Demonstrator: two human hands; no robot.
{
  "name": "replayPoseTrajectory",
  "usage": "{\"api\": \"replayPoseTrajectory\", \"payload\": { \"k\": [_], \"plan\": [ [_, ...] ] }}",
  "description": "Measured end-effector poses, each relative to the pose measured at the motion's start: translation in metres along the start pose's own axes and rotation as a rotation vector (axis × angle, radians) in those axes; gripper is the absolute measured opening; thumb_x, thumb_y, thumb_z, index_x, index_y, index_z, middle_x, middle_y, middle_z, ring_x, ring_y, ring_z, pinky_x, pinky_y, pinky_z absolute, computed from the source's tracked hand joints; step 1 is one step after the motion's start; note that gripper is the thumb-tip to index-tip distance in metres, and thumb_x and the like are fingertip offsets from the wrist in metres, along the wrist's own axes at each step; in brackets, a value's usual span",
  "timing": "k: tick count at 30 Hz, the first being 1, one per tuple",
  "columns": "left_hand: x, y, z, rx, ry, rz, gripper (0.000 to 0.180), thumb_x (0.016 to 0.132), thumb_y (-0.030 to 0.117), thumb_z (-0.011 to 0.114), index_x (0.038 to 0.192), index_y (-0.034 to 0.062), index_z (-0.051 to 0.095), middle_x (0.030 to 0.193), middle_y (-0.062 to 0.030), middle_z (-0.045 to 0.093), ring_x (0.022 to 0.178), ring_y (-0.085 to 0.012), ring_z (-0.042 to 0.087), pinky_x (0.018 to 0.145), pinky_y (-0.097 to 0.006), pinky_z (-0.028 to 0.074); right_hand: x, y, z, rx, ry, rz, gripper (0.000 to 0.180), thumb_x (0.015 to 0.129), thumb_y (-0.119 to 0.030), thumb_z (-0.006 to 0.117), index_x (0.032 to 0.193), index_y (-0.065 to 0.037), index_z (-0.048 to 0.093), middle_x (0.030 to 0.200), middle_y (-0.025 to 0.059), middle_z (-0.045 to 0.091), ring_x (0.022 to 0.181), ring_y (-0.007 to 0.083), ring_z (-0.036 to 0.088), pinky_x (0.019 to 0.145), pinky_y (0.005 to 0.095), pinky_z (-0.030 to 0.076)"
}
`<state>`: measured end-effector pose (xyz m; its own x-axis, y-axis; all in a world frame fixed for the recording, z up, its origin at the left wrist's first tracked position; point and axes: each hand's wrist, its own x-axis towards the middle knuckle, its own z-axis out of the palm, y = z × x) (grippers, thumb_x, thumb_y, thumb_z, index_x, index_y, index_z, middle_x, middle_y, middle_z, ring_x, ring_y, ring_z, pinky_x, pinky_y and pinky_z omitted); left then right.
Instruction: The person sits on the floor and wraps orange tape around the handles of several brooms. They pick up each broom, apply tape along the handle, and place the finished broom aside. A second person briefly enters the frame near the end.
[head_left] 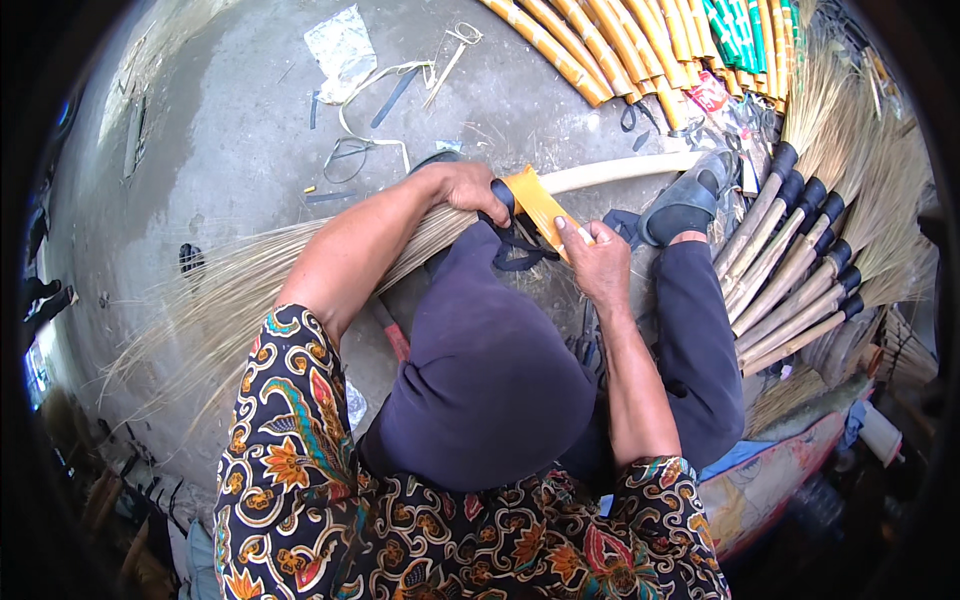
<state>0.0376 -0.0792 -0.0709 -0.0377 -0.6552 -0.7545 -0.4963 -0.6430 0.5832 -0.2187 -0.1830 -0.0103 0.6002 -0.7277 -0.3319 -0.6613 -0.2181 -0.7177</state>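
A grass broom lies across in front of my raised knee, its pale bristles (250, 275) fanning out to the left under my left forearm. Its bare, light wooden handle (625, 172) runs right toward my shoe (685, 200). My left hand (465, 190) is closed round the broom's neck, beside a black band (504, 196). From the handle next to that band, a wide yellow-orange strip (545, 212) stretches down to the right. The strip's lower end is pinched between the thumb and fingers of my right hand (600, 260). Dark loops of strap (520, 256) hang below the neck.
Several brooms with black bands and bare handles (765, 255) are stacked at right. Yellow bamboo-patterned handles (610, 45) and green ones (735, 35) lie at the top. A clear plastic bag (340, 48) and loose straps (396, 97) litter the concrete floor (240, 120).
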Motion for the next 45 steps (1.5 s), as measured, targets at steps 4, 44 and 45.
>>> {"api": "replayPoseTrajectory", "payload": {
  "k": [4, 44, 45],
  "plan": [
    [-0.005, 0.0, 0.003, -0.12, -0.09, 0.057, 0.069, 0.078, 0.053, 0.087, 0.123, 0.0018, 0.077, 0.116, -0.0137, 0.08, 0.107, -0.0277, 0.074, 0.098, -0.038, 0.054, 0.001, 0.01, -0.004, 0.017, -0.048, 0.048, 0.059, 0.099, -0.048, 0.08, 0.067, -0.003, 0.06, 0.061, 0.0002, 0.057, 0.06, 0.0071, 0.048, 0.054, 0.0332, 0.041],
    [0.002, 0.018, 0.005, -0.013, -0.025, -0.021, 0.094, 0.084, 0.061, 0.085, 0.149, -0.0032, 0.061, 0.137, -0.0221, 0.072, 0.134, -0.0317, 0.064, 0.117, -0.039, 0.046, -0.002, 0.048, 0.013, 0.21, -0.014, 0.217, 0.059, 0.1, -0.05, 0.078, 0.069, -0.003, 0.06, 0.063, 0.0021, 0.06, 0.062, 0.008, 0.049, 0.055, 0.0344, 0.043],
    [-0.003, 0.022, 0.012, 0.072, 0.117, -0.044, 0.097, 0.085, 0.061, 0.084, 0.151, -0.0045, 0.057, 0.138, -0.0254, 0.071, 0.136, -0.0343, 0.063, 0.117, -0.041, 0.046, -0.002, 0.047, 0.009, 0.204, 0.002, 0.207, 0.058, 0.102, -0.049, 0.077, 0.071, -0.002, 0.062, 0.063, 0.0021, 0.058, 0.063, 0.0078, 0.049, 0.056, 0.0342, 0.043]
  ]
}}
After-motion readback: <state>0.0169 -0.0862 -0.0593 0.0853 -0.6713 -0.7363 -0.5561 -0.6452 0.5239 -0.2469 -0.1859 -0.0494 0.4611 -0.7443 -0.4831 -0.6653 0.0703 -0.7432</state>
